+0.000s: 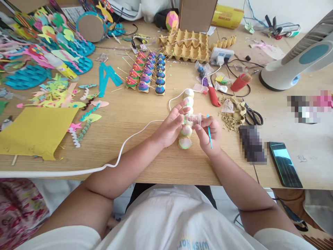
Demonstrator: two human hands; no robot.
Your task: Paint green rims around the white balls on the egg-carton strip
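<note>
In the head view, a row of white domes with green edges [185,143] runs away from me across the middle of the table. Above it, my right hand [210,134] grips a small clear plastic cup [197,119] by its rim side, and a thin blue stick [209,133] is held in the same hand. My left hand [171,126] is at the left of the cup, palm turned inward with its fingers apart. Whether its fingertips touch the cup is hard to tell. The hands and cup cover part of the row.
Painted carton rows [144,86] with pins stand beyond my left hand, before an egg carton [192,45]. Paper cutouts and yellow paper [36,132] lie left. Scissors [253,114], a phone [285,165] and a white appliance [288,71] are right. A white cable [122,147] crosses the table.
</note>
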